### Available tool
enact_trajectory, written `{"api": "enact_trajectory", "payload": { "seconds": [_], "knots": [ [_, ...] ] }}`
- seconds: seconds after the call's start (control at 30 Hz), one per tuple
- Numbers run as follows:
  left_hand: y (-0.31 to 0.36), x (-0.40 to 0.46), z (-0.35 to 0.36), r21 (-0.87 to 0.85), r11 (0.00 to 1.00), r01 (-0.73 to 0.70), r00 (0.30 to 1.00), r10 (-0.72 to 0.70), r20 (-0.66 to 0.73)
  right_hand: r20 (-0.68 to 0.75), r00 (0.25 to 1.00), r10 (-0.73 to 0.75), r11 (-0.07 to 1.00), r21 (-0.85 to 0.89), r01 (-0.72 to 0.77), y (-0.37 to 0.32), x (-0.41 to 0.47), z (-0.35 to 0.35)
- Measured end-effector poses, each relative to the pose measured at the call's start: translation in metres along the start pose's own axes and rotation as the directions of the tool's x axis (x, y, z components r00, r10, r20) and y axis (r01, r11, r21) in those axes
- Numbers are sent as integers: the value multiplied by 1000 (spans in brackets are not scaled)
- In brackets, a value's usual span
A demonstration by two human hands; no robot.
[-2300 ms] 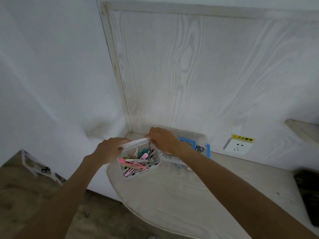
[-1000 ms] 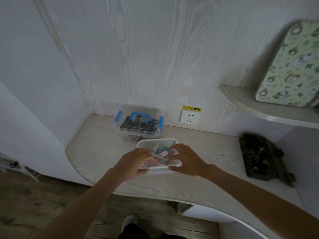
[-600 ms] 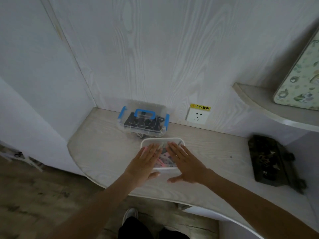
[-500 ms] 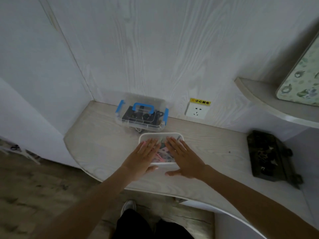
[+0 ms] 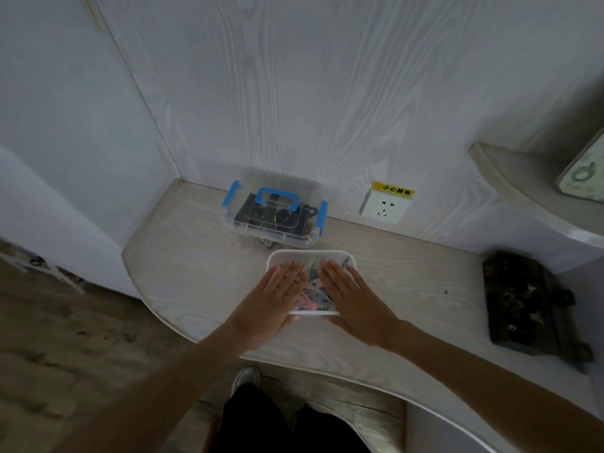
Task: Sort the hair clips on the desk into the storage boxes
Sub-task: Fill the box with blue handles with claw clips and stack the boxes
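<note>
Desk [image 5: 202, 273] stretches out under both my arms now, where a couple of seconds back I was lifting the white-rimmed box [image 5: 310, 255] of coloured hair clips [image 5: 312, 294] off the far left corner with a hand gripping each side. That box has since come to rest in front of me, just this side of the clear blue-latched storage box [image 5: 276, 212], which sits beyond my fingertips against the wall and looks to hold dark clips. My left hand [image 5: 274, 299] and right hand [image 5: 351, 297] have let go of the sides; both lie flat, fingers straight, pressing down on top of the box with a narrow gap between them through which pink and blue clips show. I judge I am seating its lid, so this batch is sorted and closed away. Off beyond my right hand a dark tray [image 5: 523, 299] lies well apart, its contents too dim to name. Above the blue-latched box's right end a wall socket [image 5: 384, 209] carries a yellow label.
</note>
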State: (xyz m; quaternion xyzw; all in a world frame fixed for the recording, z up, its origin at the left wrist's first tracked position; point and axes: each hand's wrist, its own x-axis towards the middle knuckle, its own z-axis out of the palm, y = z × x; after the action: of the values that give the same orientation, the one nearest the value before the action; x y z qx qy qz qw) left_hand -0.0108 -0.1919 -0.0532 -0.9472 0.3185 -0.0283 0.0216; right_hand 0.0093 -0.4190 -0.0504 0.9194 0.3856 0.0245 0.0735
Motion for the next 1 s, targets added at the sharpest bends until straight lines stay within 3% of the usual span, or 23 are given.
{"api": "enact_trajectory", "payload": {
  "seconds": [0.2, 0.3, 0.4, 0.43, 0.47, 0.5, 0.53, 0.6, 0.63, 0.73, 0.8, 0.87, 0.93, 1.0],
  "knots": [
    [3, 1, -12, 30, 999, 34, 999, -34, 3, 74, 996, 42, 999, -19, -40, -1, 2, -7],
    [1, 2, -12, 32, 999, 32, 999, -33, 29, 236, 972, 3, 986, 160, -42, 5, 5, -6],
    [5, -7, -14, -208, 968, 138, 989, -123, 82, 206, 970, 129, 915, 353, -196, 11, 4, -11],
    [7, -11, -13, -338, 914, 226, 973, -224, 46, 170, 948, 270, 837, 446, -318, 14, 4, -10],
    [8, -13, -13, -490, 803, 340, 929, -367, 43, 174, 879, 445, 710, 530, -464, 17, 3, -10],
    [8, -15, -17, -640, 631, 439, 863, -495, 103, 242, 781, 576, 549, 594, -588, 22, 1, -12],
    [8, -15, -21, -733, 428, 529, 789, -567, 238, 385, 688, 615, 349, 649, -676, 26, 0, -13],
    [3, -10, -28, -764, 105, 637, 691, -517, 505, 662, 583, 472, -49, 679, -732, 33, -1, -19],
    [1, -9, -29, -748, 12, 664, 655, -493, 573, 705, 584, 403, -108, 670, -735, 34, -5, -23],
    [-10, -9, -38, -691, -124, 712, 563, -488, 667, 703, 647, 296, 57, 663, -746, 44, -13, -32],
    [-16, -16, -46, -682, -113, 723, 557, -489, 671, 717, 679, 158, 156, 661, -734, 47, -20, -42],
    [-20, -25, -60, -700, -61, 711, 594, -480, 645, 708, 705, 46, 232, 679, -697, 50, -26, -54],
    [-22, -35, -80, -733, -46, 678, 626, -486, 610, 678, 735, 4, 206, 719, -664, 50, -28, -67],
    [-29, -39, -104, -776, -125, 618, 628, -515, 583, 617, 787, 8, 96, 783, -615, 50, -21, -82]
  ]
}}
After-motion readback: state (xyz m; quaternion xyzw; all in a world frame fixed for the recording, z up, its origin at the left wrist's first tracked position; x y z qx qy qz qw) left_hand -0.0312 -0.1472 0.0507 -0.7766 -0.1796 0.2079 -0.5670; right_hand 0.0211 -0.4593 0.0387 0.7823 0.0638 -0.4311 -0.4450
